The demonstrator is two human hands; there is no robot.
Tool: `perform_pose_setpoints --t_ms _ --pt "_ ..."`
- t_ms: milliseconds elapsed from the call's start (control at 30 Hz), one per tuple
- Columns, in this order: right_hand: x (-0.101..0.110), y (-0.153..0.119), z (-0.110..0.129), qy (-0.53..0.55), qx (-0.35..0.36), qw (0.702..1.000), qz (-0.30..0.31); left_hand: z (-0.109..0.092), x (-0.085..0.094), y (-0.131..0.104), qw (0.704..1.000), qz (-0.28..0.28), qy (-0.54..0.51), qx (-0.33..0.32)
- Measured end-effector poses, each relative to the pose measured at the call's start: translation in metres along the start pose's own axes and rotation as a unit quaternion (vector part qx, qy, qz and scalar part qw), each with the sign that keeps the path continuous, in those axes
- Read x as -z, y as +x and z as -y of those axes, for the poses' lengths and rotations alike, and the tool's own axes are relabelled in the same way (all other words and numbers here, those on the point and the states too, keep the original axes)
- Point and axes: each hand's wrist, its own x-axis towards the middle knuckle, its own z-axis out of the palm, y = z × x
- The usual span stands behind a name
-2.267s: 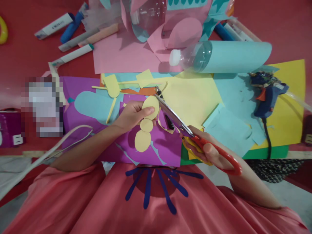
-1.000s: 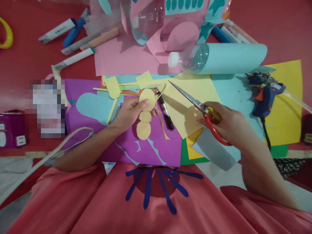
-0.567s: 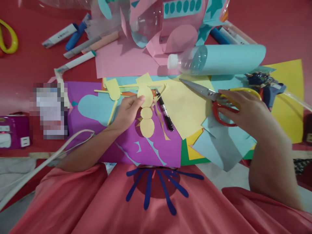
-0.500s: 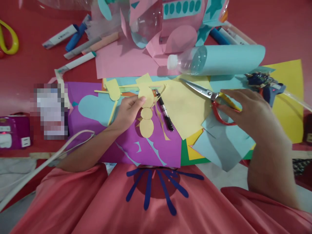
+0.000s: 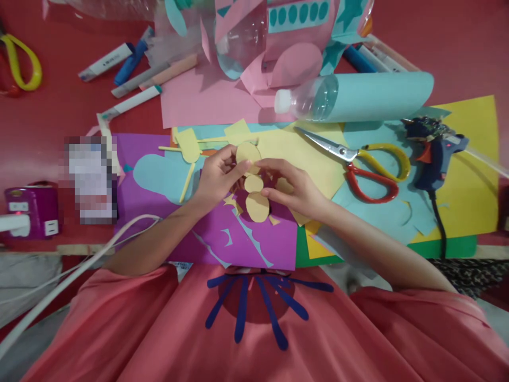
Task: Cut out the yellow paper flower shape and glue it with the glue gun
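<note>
A yellow paper cutout (image 5: pixel 257 206) of joined round shapes is held up over the purple sheet. My left hand (image 5: pixel 220 172) pinches its top circle between thumb and fingers. On the other side, my right hand (image 5: pixel 296 185) has its fingertips at the cutout's right edge, one finger by the top circle and the thumb near the lower one. Scissors (image 5: pixel 350 155) with red and yellow handles lie to the right on yellow and blue paper. Left of my left hand are another yellow cutout (image 5: pixel 188 146) with thin strips and a blue paper shape (image 5: pixel 157 175).
A bottle wrapped in blue paper (image 5: pixel 377 98) lies behind the scissors. A glue gun (image 5: pixel 439 162) rests at right. Markers (image 5: pixel 131 102), a phone (image 5: pixel 93 180) and a purple power socket box (image 5: pixel 43 212) are at left. Pink paper (image 5: pixel 207 103) and a decorated bottle (image 5: pixel 296 32) stand behind.
My right hand has left the scissors and moved left to the yellow cutout. My left hand and the cutout have shifted slightly right.
</note>
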Motion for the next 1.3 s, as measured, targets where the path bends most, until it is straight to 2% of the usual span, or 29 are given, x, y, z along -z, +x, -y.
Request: perform_pose_setpoints --t_ms 67,167,300,433,633,800,867,933,1000,1067,1100,1133,1200,1233,1300 --pt "-0.007 0.008 -0.005 0.05 0.011 0.999 -0.004 0.003 0.002 0.004 1.0 -0.014 -0.014 -0.018" --pt "-0.012 0.012 -0.01 0.115 -0.015 0.993 0.003 0.005 0.004 0.007 0.999 -0.031 -0.028 -0.03" --pt "-0.013 0.012 -0.013 0.15 -0.057 0.987 0.012 0.005 0.006 0.006 0.999 -0.002 -0.029 -0.017" --pt "-0.009 0.012 -0.013 0.159 -0.053 0.985 -0.024 0.01 0.006 0.002 0.999 0.032 -0.011 -0.024" --pt "-0.007 0.014 -0.015 0.158 -0.065 0.985 -0.041 0.024 0.004 -0.006 0.984 0.03 0.098 -0.144" --pt "0.001 0.008 -0.004 0.098 -0.072 0.992 -0.038 0.023 0.005 -0.008 0.968 0.032 0.151 -0.196" --pt "0.015 -0.003 0.006 0.033 -0.079 0.995 -0.059 0.021 0.005 -0.009 0.966 0.016 0.156 -0.206" --pt "0.039 -0.019 0.015 -0.075 -0.107 0.985 -0.11 0.02 0.005 -0.009 0.965 0.012 0.153 -0.211" --pt "0.069 -0.039 0.019 -0.211 -0.147 0.941 -0.219 0.02 0.005 -0.01 0.966 0.021 0.147 -0.21" --pt "0.102 -0.059 0.018 -0.305 -0.221 0.862 -0.34 0.021 0.004 -0.011 0.968 0.023 0.144 -0.202" --pt "0.117 -0.067 0.016 -0.357 -0.286 0.81 -0.368 0.022 0.004 -0.011 0.97 0.02 0.144 -0.196" --pt "0.13 -0.075 0.013 -0.407 -0.348 0.758 -0.372 0.023 0.003 -0.011 0.971 0.017 0.144 -0.189" --pt "0.148 -0.086 0.007 -0.443 -0.432 0.706 -0.345 0.025 0.003 -0.01 0.975 0.015 0.145 -0.171" --pt "0.153 -0.089 0.004 -0.447 -0.449 0.692 -0.346 0.026 0.003 -0.01 0.976 0.017 0.145 -0.162" --pt "0.157 -0.091 0.001 -0.432 -0.475 0.686 -0.342 0.026 0.002 -0.01 0.977 0.022 0.143 -0.155"
